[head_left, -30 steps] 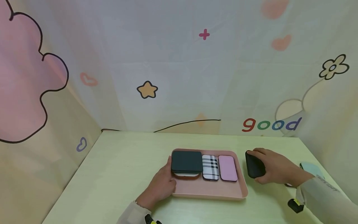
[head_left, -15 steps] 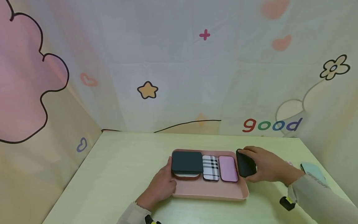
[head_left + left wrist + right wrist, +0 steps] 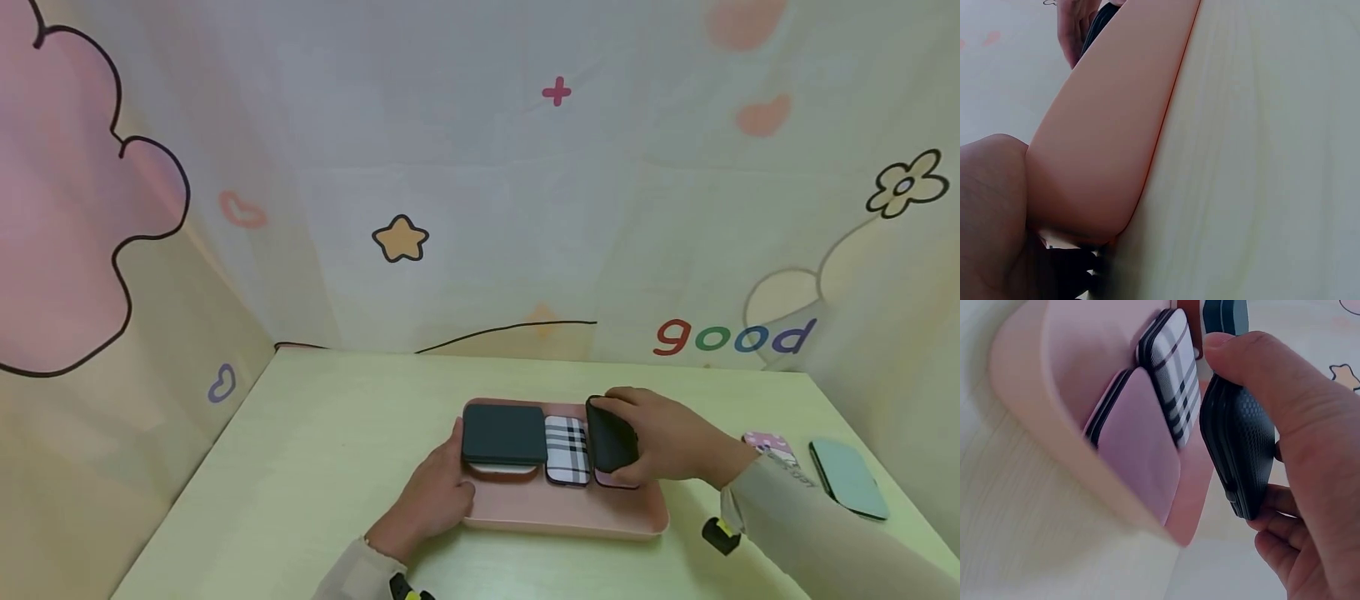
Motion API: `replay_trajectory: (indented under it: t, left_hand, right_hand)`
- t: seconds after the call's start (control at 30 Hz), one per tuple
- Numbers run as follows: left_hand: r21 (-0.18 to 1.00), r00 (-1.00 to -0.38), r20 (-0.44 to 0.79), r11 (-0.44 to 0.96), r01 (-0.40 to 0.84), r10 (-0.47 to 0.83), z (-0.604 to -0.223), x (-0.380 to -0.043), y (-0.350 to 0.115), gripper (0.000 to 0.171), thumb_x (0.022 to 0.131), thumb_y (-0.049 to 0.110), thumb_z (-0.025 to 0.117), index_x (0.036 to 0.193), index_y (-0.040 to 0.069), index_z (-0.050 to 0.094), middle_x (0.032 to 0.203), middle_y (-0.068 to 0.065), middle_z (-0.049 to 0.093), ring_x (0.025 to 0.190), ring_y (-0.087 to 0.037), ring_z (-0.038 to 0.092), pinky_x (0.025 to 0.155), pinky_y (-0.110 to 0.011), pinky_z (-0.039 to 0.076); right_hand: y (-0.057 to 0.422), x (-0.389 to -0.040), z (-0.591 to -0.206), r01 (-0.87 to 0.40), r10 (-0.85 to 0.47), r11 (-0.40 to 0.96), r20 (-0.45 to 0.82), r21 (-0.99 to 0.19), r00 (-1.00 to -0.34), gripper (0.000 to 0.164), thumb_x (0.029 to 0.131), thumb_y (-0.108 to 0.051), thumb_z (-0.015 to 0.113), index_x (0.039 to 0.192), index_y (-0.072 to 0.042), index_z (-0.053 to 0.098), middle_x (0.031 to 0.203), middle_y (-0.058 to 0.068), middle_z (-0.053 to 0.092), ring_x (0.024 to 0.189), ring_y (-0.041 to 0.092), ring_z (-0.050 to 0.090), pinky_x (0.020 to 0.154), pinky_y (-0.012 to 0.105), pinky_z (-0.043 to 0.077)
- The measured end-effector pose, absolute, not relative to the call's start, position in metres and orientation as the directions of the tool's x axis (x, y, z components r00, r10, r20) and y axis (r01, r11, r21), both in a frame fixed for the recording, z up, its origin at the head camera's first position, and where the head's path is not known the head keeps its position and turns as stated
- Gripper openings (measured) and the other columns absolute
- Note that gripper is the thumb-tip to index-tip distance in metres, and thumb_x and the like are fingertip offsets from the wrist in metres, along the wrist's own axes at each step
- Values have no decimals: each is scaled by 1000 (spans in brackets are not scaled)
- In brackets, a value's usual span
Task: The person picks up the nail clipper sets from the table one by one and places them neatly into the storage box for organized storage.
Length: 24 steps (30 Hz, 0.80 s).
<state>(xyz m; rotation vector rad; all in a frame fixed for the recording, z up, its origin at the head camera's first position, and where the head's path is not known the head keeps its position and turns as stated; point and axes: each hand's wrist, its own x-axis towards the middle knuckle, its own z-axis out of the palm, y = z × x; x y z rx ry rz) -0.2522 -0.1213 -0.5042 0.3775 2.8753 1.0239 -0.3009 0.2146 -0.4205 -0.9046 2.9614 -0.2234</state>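
Note:
My right hand [image 3: 663, 437] pinches a black, textured rectangular compact [image 3: 1244, 444] between thumb and fingertips. It is tilted above the right part of a pink tray [image 3: 555, 512], partly covering a pink compact [image 3: 1138, 444] that lies there. Left of that one lies a black-and-white plaid compact [image 3: 567, 450]. A dark green compact [image 3: 504, 433] lies at the tray's left, on top of a whitish and a brown piece that are mostly hidden. My left hand [image 3: 427, 492] holds the tray's left side, thumb near the front corner; some fingers are hidden.
On the table's right side lie a mint-green compact [image 3: 849, 479] and a pink patterned one [image 3: 771, 445], partly covered by my right sleeve [image 3: 810, 517]. A printed curtain [image 3: 480, 208] hangs behind the table's far edge.
My right hand has carried the black compact leftward, from beside the tray to over the pink compact. The pink patterned compact at right has come into sight. My left hand stays on the tray.

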Motion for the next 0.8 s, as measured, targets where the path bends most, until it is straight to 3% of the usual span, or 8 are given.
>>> replay_trajectory:
  t: [0.53,0.8]
  left_hand:
    - [631,-967,29,746,214,252,-504,-252,-122,85,90,11,51,160,2,5,164,-14,27,147,-30,33,115,-50,33]
    - [634,-967,28,744,212,252,-505,-251,-121,85,90,12,51,161,2,5,164,-13,27,147,-29,34,115,-50,34]
  right_hand:
    - [185,-307,-434,-605,-611,784,-4,-139,-791,92,68,-54,84,147,-20,50,142,9,51,123,28,55,99,46,48]
    - [175,-308,-438,-596,-604,793,-37,-127,-796,93,69,-59,82,146,-19,51,141,8,52,122,27,55,99,46,49]
